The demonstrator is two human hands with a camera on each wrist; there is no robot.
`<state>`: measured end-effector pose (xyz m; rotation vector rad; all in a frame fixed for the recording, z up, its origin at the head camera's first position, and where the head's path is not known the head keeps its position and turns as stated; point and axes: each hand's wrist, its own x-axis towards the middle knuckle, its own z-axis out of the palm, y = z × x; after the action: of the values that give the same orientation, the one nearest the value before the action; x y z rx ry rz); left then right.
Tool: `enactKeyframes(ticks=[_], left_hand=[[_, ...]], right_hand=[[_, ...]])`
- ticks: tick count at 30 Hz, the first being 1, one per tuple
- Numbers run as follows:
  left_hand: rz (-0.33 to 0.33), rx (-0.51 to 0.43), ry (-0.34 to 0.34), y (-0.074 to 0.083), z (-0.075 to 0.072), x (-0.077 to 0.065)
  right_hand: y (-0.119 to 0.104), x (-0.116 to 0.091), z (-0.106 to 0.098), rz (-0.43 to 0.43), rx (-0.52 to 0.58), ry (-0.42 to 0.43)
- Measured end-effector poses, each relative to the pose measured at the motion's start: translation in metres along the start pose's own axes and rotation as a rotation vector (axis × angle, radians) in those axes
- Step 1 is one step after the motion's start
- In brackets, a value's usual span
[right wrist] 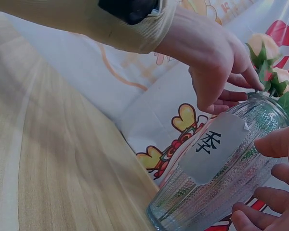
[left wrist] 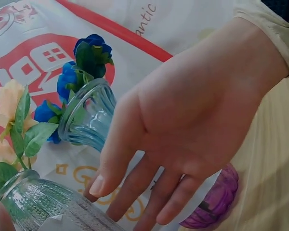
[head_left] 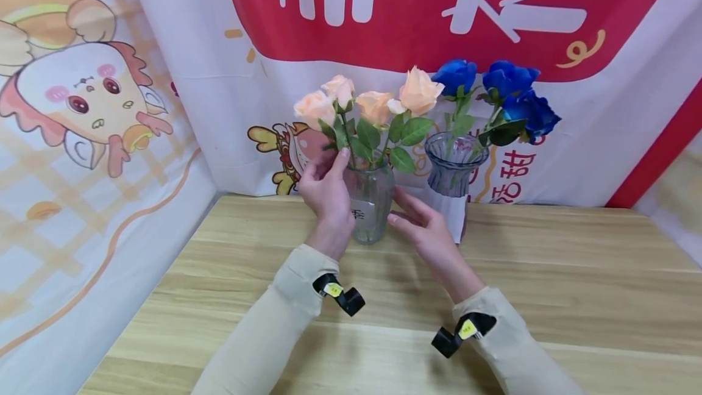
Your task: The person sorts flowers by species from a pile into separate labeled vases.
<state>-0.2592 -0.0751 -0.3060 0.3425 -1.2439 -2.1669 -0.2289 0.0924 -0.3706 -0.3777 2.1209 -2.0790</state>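
A clear ribbed glass vase [head_left: 375, 191] with a white label [right wrist: 214, 147] stands upright on the table and holds several peach roses [head_left: 419, 91] with green leaves. At the vase's rim, by the stems and leaves, is my left hand [head_left: 329, 197]. Its thumb reaches up to the rim, and the other fingers are bent and partly hidden. My right hand [head_left: 430, 233] is at the vase's right side with loosely bent, spread fingers. Whether these fingers touch the glass is hard to tell. In the left wrist view the right hand [left wrist: 183, 110] shows its palm.
Behind and to the right stands a bluish glass vase [head_left: 456, 154] with several blue roses [head_left: 510, 78]. White paper [head_left: 454, 215] covers its lower front, and its base [left wrist: 221, 199] looks purple. The wooden table [head_left: 576, 285] meets printed cloth walls at the back and left.
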Motion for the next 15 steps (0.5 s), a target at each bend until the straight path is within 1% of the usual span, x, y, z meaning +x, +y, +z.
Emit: enactKeyframes(ticks=[5,8,12,14,15], left_hand=[[-0.032,0.030,-0.006,0.000,0.000,0.001],[-0.047,0.048,-0.004,0.000,-0.005,-0.002],[-0.021,0.125,-0.028,0.000,-0.019,-0.007],[0.006,0.195,-0.060,0.002,-0.031,-0.010],[0.021,0.245,-0.082,0.004,-0.037,-0.012]], right_hand=[[0.001,-0.001,0.001,-0.001,-0.005,0.005],[0.001,0.000,0.002,-0.001,-0.005,0.004],[0.000,-0.001,0.003,0.004,-0.008,0.000],[-0.002,-0.004,0.002,-0.002,-0.035,0.000],[-0.003,-0.006,0.001,-0.009,-0.060,-0.001]])
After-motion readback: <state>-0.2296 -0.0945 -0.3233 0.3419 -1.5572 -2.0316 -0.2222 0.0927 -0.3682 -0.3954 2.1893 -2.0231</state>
